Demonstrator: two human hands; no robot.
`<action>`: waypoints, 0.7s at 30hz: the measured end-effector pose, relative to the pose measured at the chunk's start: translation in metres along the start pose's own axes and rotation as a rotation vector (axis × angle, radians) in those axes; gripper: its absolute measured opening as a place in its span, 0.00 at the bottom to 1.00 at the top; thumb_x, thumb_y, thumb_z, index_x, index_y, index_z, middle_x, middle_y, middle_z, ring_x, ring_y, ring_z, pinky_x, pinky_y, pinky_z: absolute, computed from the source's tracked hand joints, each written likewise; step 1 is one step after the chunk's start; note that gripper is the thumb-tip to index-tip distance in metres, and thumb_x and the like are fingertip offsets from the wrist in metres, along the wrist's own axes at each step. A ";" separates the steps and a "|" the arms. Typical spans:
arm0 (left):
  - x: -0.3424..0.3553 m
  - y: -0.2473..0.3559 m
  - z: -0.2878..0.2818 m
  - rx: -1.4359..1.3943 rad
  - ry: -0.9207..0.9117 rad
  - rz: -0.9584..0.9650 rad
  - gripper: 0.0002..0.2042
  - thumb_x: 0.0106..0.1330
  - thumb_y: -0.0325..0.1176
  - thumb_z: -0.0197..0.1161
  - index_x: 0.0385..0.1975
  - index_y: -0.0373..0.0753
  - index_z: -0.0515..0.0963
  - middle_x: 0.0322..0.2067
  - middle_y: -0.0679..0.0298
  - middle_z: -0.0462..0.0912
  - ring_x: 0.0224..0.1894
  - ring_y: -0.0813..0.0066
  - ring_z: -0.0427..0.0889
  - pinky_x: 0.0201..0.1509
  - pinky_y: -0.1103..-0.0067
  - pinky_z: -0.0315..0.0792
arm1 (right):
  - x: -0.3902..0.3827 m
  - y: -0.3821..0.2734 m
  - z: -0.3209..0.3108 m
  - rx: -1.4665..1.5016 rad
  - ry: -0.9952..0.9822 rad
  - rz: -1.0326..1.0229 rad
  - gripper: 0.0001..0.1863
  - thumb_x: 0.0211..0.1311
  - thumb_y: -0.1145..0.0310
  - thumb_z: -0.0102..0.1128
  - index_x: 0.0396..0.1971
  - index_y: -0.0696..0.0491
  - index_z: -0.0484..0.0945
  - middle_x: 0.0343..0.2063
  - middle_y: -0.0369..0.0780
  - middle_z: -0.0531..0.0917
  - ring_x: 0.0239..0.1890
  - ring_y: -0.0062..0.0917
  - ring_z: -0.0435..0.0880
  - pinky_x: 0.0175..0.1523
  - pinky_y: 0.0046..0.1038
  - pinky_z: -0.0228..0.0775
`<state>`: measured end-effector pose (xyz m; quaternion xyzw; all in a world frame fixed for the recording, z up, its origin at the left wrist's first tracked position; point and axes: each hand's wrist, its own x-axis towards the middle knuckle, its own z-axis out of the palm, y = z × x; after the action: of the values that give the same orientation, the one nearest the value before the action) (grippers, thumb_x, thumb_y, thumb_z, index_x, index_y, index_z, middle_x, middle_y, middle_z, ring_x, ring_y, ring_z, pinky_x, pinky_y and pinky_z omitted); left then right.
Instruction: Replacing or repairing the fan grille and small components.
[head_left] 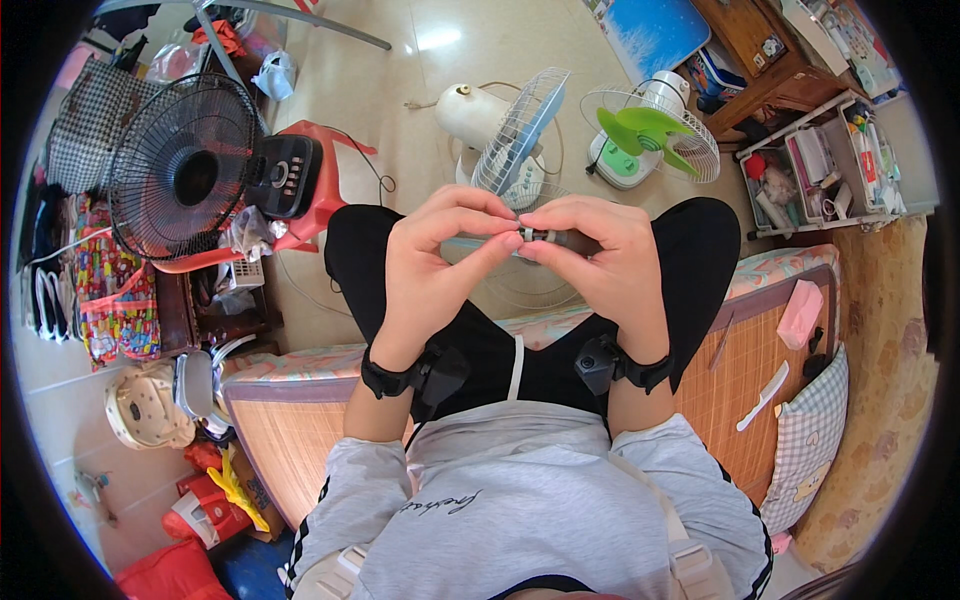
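In front of my knees, my left hand (440, 255) and my right hand (600, 250) meet fingertip to fingertip. Between them is a small grey cylinder with a shiny metal end (538, 236). My right thumb and fingers are closed round it, and its rear part runs back into that palm. The left thumb and forefinger pinch at its left end; whether they hold a separate small piece there is hidden. Just beyond the hands stands a white fan with a blue blade (525, 135), its cage partly behind my fingers.
A black fan (185, 180) rests on a red stool (325, 185) at the left. A green-bladed fan (650, 135) stands on the floor at the far right. I sit on a mat-covered bed (690, 420) with a white knife-shaped item (763, 396). A storage cart (820, 165) is at the right.
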<state>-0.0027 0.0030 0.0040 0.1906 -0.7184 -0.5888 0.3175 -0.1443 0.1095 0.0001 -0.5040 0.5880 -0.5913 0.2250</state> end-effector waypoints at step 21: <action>0.001 0.002 -0.004 -0.053 -0.074 0.111 0.06 0.49 0.22 0.63 0.29 0.35 0.80 0.35 0.61 0.77 0.41 0.69 0.73 0.47 0.78 0.64 | 0.000 -0.001 -0.001 -0.006 -0.018 0.039 0.10 0.42 0.75 0.66 0.28 0.58 0.79 0.24 0.40 0.81 0.23 0.20 0.78 0.26 0.18 0.66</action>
<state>-0.0006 -0.0007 0.0067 0.1202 -0.7233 -0.5959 0.3277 -0.1454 0.1103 0.0009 -0.4984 0.5975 -0.5804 0.2402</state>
